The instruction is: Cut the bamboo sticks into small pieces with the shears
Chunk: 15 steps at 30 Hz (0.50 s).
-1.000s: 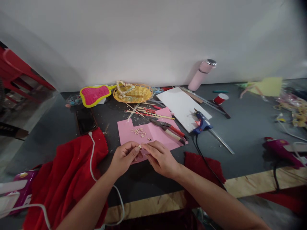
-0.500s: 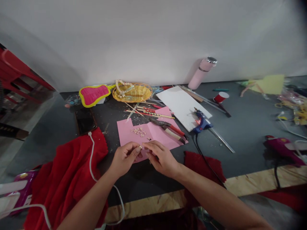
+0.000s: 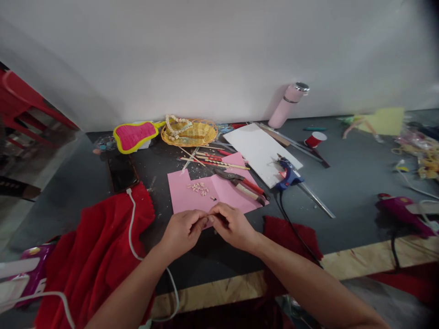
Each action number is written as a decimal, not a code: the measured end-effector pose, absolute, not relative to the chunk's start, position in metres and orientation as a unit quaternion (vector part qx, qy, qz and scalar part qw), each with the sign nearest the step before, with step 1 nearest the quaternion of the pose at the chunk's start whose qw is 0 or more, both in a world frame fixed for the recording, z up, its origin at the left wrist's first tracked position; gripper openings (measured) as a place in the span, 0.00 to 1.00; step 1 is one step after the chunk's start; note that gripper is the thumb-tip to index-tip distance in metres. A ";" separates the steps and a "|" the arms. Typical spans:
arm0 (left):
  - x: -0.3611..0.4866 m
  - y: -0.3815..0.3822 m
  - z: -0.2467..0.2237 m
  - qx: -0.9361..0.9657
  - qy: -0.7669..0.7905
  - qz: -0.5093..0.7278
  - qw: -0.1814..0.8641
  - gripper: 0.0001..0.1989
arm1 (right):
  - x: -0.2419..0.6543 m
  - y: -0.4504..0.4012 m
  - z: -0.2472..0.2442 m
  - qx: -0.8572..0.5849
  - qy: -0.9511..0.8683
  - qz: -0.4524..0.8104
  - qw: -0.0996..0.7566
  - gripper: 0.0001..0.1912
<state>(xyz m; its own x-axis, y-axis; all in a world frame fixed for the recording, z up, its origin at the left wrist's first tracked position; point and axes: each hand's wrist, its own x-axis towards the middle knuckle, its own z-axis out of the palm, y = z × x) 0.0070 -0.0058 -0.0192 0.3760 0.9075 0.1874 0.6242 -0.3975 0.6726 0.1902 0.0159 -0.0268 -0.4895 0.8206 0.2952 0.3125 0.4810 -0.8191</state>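
My left hand [image 3: 183, 232] and my right hand [image 3: 236, 228] meet fingertip to fingertip over the front edge of a pink paper sheet [image 3: 178, 201]. Both are closed in a pinch. A small pale piece showed in my left fingertips a moment ago; the fingers now hide it. What my right fingertips grip, if anything, is hidden too. Just beyond the hands, a small pile of short pale pieces [image 3: 198, 188] lies on the paper, with one darker-ended piece [image 3: 213, 198] apart from it. Red-handled pliers-like cutters [image 3: 240, 183] rest across the paper's right half.
Behind the paper lie several thin sticks [image 3: 212, 160] and a wicker basket [image 3: 202, 133]. To the right are a white board [image 3: 257, 146], a blue glue gun [image 3: 288, 176] and a pink bottle [image 3: 286, 107]. A red cloth [image 3: 103, 228], white cable and phone [image 3: 122, 173] are left.
My hands have come together: the fingertips, slightly apart before, now touch. My right fingers have curled in, and the pale piece in my left fingers is covered. Things on the table stay put.
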 end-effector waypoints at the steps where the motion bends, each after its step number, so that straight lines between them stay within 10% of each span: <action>1: 0.007 -0.006 -0.020 0.787 0.484 0.288 0.250 0.07 | 0.190 0.016 -0.026 -0.372 -0.768 0.380 0.356 0.04; 15: 0.007 -0.011 -0.021 0.789 0.474 0.362 0.146 0.06 | 0.185 0.014 -0.022 -0.388 -0.557 0.648 0.345 0.15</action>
